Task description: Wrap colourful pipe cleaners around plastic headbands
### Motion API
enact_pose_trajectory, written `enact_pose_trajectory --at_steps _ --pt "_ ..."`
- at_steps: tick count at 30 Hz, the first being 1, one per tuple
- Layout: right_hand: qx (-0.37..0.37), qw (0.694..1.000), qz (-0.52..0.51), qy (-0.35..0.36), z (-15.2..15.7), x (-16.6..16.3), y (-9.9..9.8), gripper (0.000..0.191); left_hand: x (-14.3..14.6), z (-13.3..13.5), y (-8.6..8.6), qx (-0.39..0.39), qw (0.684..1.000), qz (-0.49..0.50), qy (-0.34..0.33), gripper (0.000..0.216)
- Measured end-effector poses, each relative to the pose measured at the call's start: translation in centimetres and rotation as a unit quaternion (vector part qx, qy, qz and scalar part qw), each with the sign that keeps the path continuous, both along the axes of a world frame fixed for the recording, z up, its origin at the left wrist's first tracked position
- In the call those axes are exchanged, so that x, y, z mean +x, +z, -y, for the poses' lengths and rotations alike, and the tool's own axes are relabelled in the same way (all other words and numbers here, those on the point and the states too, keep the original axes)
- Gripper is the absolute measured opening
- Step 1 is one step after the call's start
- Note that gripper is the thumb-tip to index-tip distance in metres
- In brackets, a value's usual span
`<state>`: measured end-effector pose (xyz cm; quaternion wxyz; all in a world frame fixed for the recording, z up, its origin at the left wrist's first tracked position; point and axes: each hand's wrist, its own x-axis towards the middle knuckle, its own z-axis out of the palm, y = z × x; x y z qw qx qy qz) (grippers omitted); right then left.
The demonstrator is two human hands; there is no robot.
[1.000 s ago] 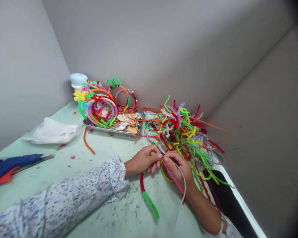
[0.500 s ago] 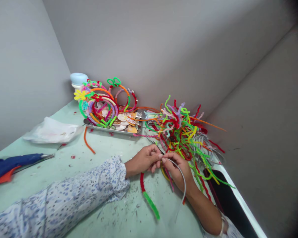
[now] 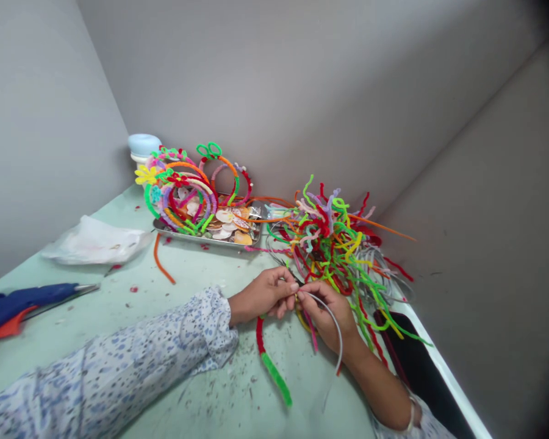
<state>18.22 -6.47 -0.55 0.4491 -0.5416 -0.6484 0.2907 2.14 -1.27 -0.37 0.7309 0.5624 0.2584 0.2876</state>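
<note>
My left hand [image 3: 268, 292] is closed in a pinch around the middle of a thin headband. One side, wrapped in red and green pipe cleaner [image 3: 275, 378], hangs below it. The other side, a bare grey band [image 3: 335, 326], curves down past my right hand [image 3: 327, 311]. My right hand is also pinched shut, its fingertips meeting the left ones at the band. What lies between the fingertips is mostly hidden. A pink pipe cleaner [image 3: 311, 332] and a yellow one show below the right palm; whether they are held or lie on the table I cannot tell.
A tangled heap of pipe cleaners [image 3: 329, 231] lies beyond my hands. Finished headbands [image 3: 178, 183] stand on a metal tray [image 3: 201, 239] with round cards. At left are a plastic bag [image 3: 96, 241] and a blue glue gun [image 3: 32, 299]. A dark phone-like slab [image 3: 421, 360] lies right.
Both hands stay together in nearly the same place. The hanging red and green end has shifted slightly left. The view has moved very little.
</note>
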Motion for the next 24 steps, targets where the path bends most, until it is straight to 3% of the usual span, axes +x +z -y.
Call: enact_pose_trajectory --at_steps 24 --pt "0.065 0.994 0.086 0.003 0.09 0.34 -0.22 0.009 -0.42 -0.75 -0.14 -0.031 0.999 -0.015 -0.033 0.03"
